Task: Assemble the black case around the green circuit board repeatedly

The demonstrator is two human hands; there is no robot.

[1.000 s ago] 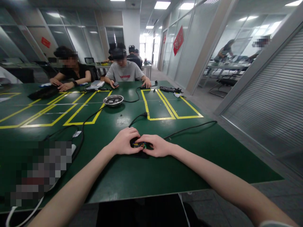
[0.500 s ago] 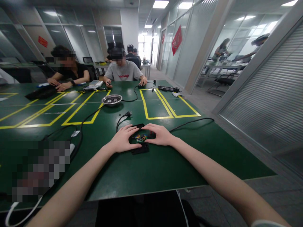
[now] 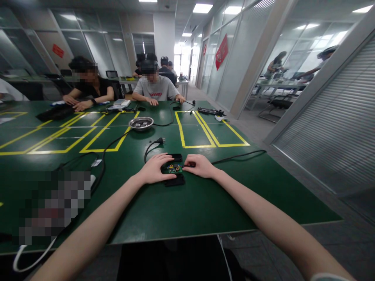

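A small green circuit board with ring-shaped coils lies on the green table in front of me. One black case half is just beyond it, another black case half just nearer to me. My left hand curves around the board's left end, thumb and fingers apart, the thumb by the nearer half and the fingertips by the farther one. At the board's right end, my right hand is closed in a pinch on a black cable, which trails off to the right. The exact grip is partly hidden by the fingers.
A black plug on a cord lies beyond my left hand. Farther off stands a metal bowl holding small metal parts. Yellow tape marks rectangles on the table. A blurred-out object lies at left. Two people sit across the table.
My right hand has drawn back slightly to the right, its fingers now pinched together at the board's end, so the board and case halves show more. My left hand stays beside the board.
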